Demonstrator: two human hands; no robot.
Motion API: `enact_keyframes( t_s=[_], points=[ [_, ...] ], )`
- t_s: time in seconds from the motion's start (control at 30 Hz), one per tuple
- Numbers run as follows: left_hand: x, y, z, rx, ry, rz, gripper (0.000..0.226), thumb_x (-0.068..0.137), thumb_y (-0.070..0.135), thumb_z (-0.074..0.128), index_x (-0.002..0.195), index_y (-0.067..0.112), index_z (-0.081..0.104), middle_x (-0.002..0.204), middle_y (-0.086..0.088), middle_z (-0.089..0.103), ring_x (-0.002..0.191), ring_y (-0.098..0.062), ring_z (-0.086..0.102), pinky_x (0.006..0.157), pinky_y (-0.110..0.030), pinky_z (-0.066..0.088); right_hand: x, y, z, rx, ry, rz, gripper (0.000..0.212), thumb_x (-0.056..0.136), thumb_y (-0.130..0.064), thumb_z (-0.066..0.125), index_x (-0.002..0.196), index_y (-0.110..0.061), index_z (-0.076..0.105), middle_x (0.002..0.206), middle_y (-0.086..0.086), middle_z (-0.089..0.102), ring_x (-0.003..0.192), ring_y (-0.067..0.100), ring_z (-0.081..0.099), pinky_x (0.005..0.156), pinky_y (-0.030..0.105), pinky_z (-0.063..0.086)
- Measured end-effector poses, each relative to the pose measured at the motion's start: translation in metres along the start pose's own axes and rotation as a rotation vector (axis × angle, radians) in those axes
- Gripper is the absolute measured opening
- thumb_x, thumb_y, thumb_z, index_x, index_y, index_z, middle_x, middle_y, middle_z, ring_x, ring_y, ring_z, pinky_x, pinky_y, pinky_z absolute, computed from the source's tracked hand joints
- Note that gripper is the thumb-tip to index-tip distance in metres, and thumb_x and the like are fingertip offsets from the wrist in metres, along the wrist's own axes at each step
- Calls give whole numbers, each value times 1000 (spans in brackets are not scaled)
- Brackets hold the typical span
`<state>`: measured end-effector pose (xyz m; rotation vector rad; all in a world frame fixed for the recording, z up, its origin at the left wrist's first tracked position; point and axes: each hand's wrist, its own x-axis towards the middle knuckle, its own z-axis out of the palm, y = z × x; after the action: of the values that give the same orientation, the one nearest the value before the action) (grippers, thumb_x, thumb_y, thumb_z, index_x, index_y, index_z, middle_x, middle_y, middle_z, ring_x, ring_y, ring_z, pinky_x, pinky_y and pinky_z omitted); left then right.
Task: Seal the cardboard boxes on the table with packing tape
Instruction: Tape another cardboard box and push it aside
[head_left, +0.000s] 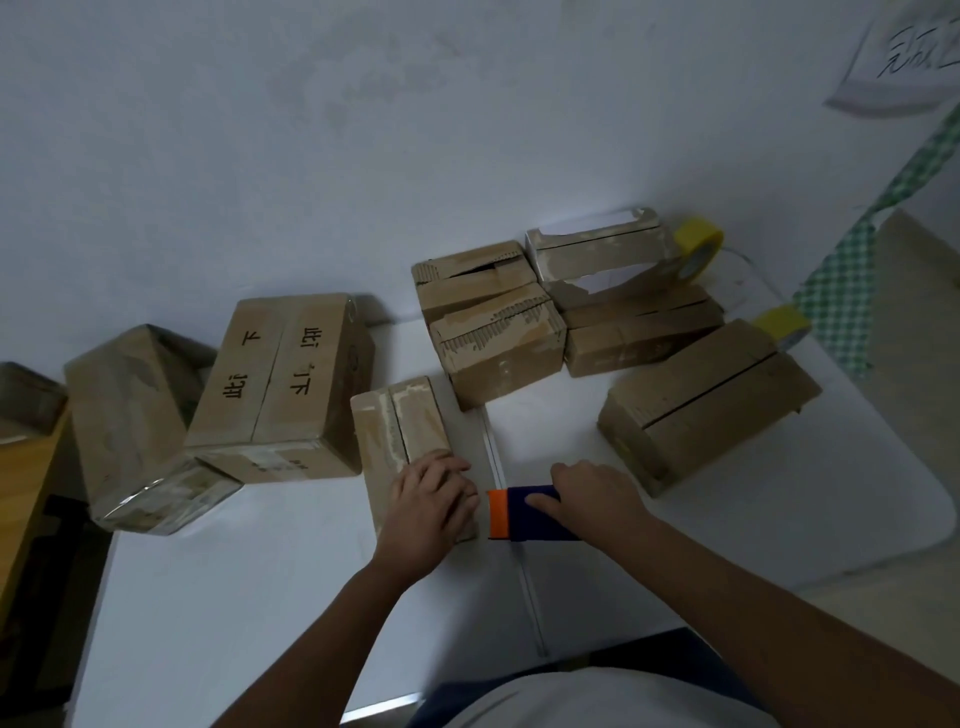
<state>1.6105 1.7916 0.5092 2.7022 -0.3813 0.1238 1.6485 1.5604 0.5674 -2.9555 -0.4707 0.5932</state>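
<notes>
Head view: white table (260, 597), small cardboard box (400, 441) near the front edge – left hand (431, 512) presses it, fingers together; right hand (597, 496) curls round blue-orange tape dispenser (524, 513) just beside. Risk – box skids, tape lands crooked.

wall (260, 130): we see a plain pale surface rising behind the table.
paper note (904, 52): we find it stuck on the wall at the top right, with dark handwriting we cannot read.
checked cloth (852, 270): green and white, it hangs down the right side near the table's far corner.
wooden furniture (21, 467): we see a brown edge at the far left.
white shirt (597, 699): we see it at the bottom edge.
</notes>
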Motion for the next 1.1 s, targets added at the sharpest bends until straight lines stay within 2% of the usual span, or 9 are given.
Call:
enact_keyframes(
  t_s=[0.2,0.27,0.47,0.53,0.6,0.67,0.73,0.97,1.1],
  points=[
    [0,0,1,-32,5,-19,26,97,43,45,104,26,63,129,12,54,133,-13,34,100,-36,28,18,15,5,10,-64,108,38,99,-49,42,91,-12,51,92,7,60,78,18,55,59,26,37],
    [0,-2,1,-28,0,-19,26,97,43,45,105,26,63,130,12,53,134,-13,33,100,-35,28,19,26,16,34,-37,143,39,99,-49,41,98,-11,52,94,7,61,77,17,54,57,27,37],
    [0,-1,0,-20,-19,-23,23,98,43,46,104,28,62,130,14,52,136,-12,32,102,-34,26,16,15,51,160,56,73,25,95,-24,55,117,-13,51,116,3,57,104,21,56,85,30,47],
    [0,-1,0,-18,-16,-26,24,98,43,46,105,28,62,130,15,52,136,-12,32,103,-34,25,14,2,50,513,87,77,19,95,-20,55,113,-16,51,107,-2,55,97,19,55,76,25,47],
    [1,0,0,-13,-14,-31,25,98,43,45,105,27,63,131,15,52,137,-11,31,103,-34,25,10,-21,40,1123,-160,236,15,98,-18,51,112,-19,51,102,-2,57,94,17,57,71,21,45],
    [1,0,0,-17,-17,-31,26,98,43,45,106,27,63,131,14,52,137,-11,30,103,-33,25,7,-37,37,1504,-386,345,11,100,-21,49,109,-17,54,108,2,65,99,17,62,82,27,48],
    [0,0,0,-14,-22,-26,26,98,43,45,107,26,62,132,12,52,136,-12,30,103,-35,27,7,-43,38,1560,-389,329,13,100,-22,51,105,-13,59,104,5,69,95,16,65,85,30,50],
    [4,5,-11,-131,9,-73,34,96,39,57,122,21,46,143,0,40,129,-13,41,102,-31,36,8,-42,45,1511,-141,275,8,95,-8,56,93,-4,62,79,7,68,71,14,63,64,20,44],
    [-5,-9,-21,-124,38,-101,38,104,36,42,138,22,50,151,7,42,136,-8,41,111,-36,37,9,-41,52,1461,-49,264,12,95,-8,55,90,-2,64,74,6,69,64,10,64,60,17,45]
  ],
)
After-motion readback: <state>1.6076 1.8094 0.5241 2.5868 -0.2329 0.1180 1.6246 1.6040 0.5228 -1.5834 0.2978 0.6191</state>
